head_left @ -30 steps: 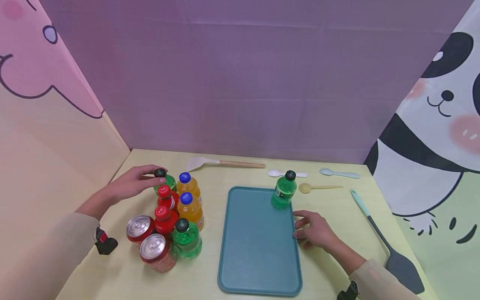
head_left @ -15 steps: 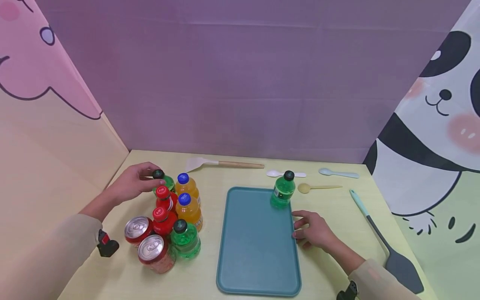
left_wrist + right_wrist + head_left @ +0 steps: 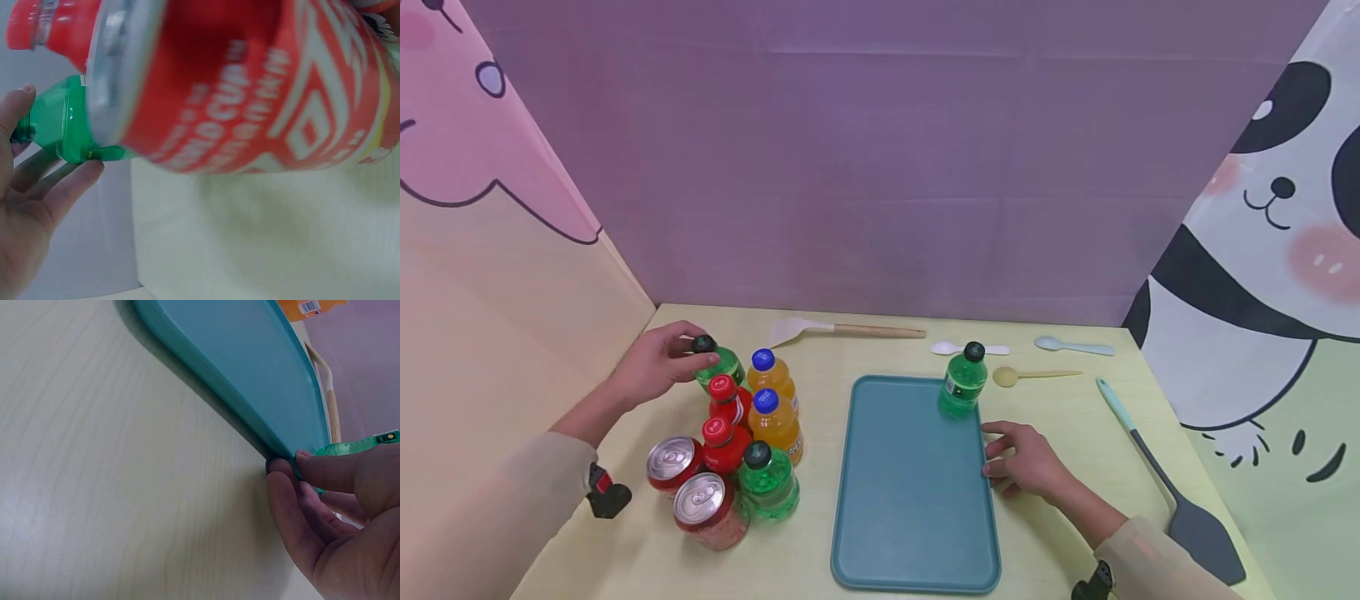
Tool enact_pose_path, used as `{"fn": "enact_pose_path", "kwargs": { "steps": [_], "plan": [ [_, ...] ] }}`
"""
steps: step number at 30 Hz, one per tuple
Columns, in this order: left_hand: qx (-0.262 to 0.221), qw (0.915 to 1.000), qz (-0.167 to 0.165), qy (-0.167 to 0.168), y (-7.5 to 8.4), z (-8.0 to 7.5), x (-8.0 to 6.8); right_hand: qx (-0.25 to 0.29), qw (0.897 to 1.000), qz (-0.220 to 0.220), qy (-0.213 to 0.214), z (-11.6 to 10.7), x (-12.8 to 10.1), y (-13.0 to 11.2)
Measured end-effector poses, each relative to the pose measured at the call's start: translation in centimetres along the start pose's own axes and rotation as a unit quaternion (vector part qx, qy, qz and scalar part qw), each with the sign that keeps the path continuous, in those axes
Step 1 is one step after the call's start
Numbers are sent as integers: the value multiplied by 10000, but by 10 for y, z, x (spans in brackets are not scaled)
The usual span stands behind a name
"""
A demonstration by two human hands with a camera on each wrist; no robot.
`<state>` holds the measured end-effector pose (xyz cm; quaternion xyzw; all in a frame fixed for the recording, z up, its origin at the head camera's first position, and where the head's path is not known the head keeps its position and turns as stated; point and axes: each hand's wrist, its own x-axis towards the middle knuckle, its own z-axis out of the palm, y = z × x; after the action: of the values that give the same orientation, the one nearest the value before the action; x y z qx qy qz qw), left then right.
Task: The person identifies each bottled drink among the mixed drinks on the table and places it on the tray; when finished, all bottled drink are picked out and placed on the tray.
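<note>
At the back left of the table, my left hand (image 3: pixel 653 365) holds a green soda bottle (image 3: pixel 724 367) by its neck, thumb on the near side. The bottle tilts, its black cap leaning left; a red bottle (image 3: pixel 730 403) partly hides its base. In the left wrist view, the fingers (image 3: pixel 78 184) lie along the green bottle's side, behind a large red can (image 3: pixel 250 94). My right hand (image 3: pixel 1028 461) pinches the right rim of a blue-green tray (image 3: pixel 917 500) between thumb and fingers. Another green bottle (image 3: pixel 961 390) stands upright at the tray's far right corner.
Beside the left hand stand another red bottle (image 3: pixel 727 450), two orange juice bottles (image 3: pixel 777 427), a nearer green bottle (image 3: pixel 769 487) and two cans (image 3: pixel 711 521). A wooden-handled spatula (image 3: pixel 880 331), small spoons (image 3: pixel 1037 374) and a long dark turner (image 3: pixel 1206 533) lie behind and right.
The left hand has shifted slightly left, and the bottle it holds has gone from upright to tilted, cap leftward. The right hand stays at the tray rim. The head view has shifted slightly.
</note>
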<state>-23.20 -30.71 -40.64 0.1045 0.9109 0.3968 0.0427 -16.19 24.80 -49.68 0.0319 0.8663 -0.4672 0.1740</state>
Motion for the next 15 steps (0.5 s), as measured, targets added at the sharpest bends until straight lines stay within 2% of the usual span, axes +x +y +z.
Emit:
{"fn": "enact_pose_path", "kwargs": {
  "steps": [7, 11, 15],
  "plan": [
    [152, 9997, -117, 146, 17, -20, 6, 15, 10000, 5, -14, 1, 0, -1],
    [160, 9992, -231, 285, 36, -32, 8, 16, 10000, 36, -12, 0, -1, -1],
    [225, 9980, -204, 559, 60, -46, 9, 28, 10000, 40, -19, 0, -1, -2]
  ]
}}
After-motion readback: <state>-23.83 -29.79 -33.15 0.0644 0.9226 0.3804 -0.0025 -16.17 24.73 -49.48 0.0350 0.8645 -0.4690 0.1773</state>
